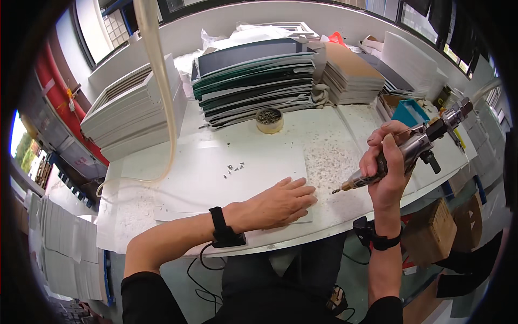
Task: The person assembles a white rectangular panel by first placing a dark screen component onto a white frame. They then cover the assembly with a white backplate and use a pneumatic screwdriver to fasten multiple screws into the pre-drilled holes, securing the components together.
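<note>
My left hand (283, 203) lies flat with its fingers stretched out, near the right front corner of a thin white panel (199, 167) on the table. A small scatter of screws (233, 168) rests on that panel. My right hand (388, 162) is wrapped round a metal air screwdriver (415, 146), raised over the right side of the table. Its bit points left toward my left hand and stays apart from it. A small round tub (270, 120) of screws stands behind the panel.
Behind the tub rises a tall stack of dark and green sheets (253, 81), flanked by white frames (129, 113) and tan boards (350, 75). A clear hose (162, 81) hangs down at left. White crumbs (332, 156) cover part of the table. A blue bin (410, 112) sits at right.
</note>
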The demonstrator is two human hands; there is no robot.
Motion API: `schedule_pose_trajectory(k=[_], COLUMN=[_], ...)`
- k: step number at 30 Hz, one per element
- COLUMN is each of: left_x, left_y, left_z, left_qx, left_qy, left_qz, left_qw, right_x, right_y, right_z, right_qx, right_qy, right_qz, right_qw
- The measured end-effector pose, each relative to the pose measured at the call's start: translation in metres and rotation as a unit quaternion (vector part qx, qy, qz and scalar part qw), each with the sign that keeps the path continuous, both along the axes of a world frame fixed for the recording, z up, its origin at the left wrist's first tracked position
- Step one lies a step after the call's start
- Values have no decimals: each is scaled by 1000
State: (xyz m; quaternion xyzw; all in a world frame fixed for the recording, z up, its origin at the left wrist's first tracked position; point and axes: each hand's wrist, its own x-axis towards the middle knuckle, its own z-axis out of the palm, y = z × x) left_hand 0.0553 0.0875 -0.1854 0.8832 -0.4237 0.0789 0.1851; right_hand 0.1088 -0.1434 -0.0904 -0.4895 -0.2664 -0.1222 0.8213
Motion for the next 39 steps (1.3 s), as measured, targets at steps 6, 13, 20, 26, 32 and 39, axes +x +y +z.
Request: schedule_pose_trajectory(k=[6,13,20,26,32,39], left_x=[-35,-43,-32,-29,-25,-14], left_y=[80,159,147,136,140,104], left_z=[29,3,8,14,6,31], left_qx=[-99,-117,-68,2,89,-189], left_qy=[2,21,19,4,-63,172], left_qz=[245,392,373,359,345,320], left_qw=[964,912,925,933,932,912], right_x=[-3,2,0,0,4,20], right_y=[18,34,44,39,44,47], right_z=[0,1,2,1,2,10], right_qx=[-8,-3,-19,-7,2,20], right_qy=[12,10,5,3,15,32], right_qz=[10,36,36,35,51,43], right_qw=[1000,999,999,999,999,998])
